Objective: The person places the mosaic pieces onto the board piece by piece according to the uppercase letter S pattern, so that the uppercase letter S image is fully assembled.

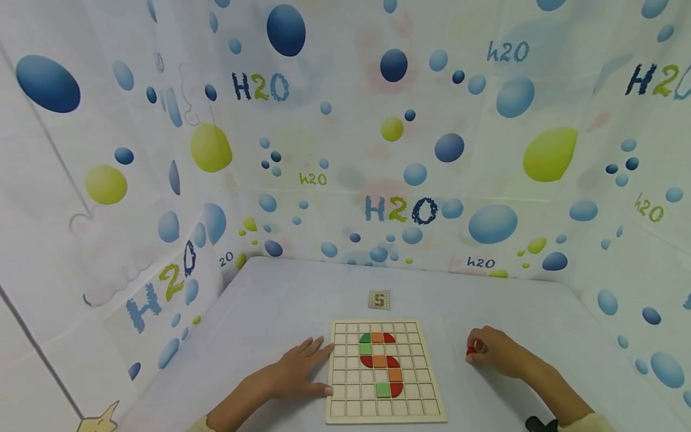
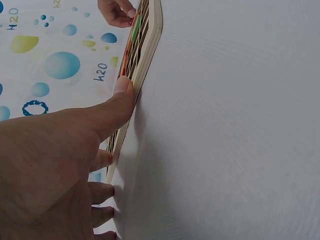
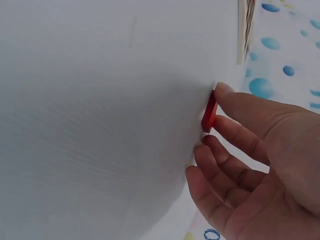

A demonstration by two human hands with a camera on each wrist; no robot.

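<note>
A wooden grid board (image 1: 351,410) lies on the white table. Flat coloured tiles sit in its squares in an S shape: a dark green quarter-round (image 1: 365,338), green squares (image 1: 383,390), orange squares (image 1: 396,374) and red quarter-rounds (image 1: 396,390). With fingers spread, my left hand (image 1: 294,371) rests along the board's left edge, and its thumb (image 2: 122,92) touches the rim in the left wrist view. To the right of the board, my right hand (image 1: 499,353) pinches a small red tile (image 3: 210,112) between thumb and fingers, low over the tabletop.
Beyond the board lies a small grid card (image 1: 379,300) with an S pattern. White cloth (image 1: 459,222) printed with bubbles and H2O lettering hangs around the back and sides of the table. A black object (image 1: 540,425) shows by the right forearm.
</note>
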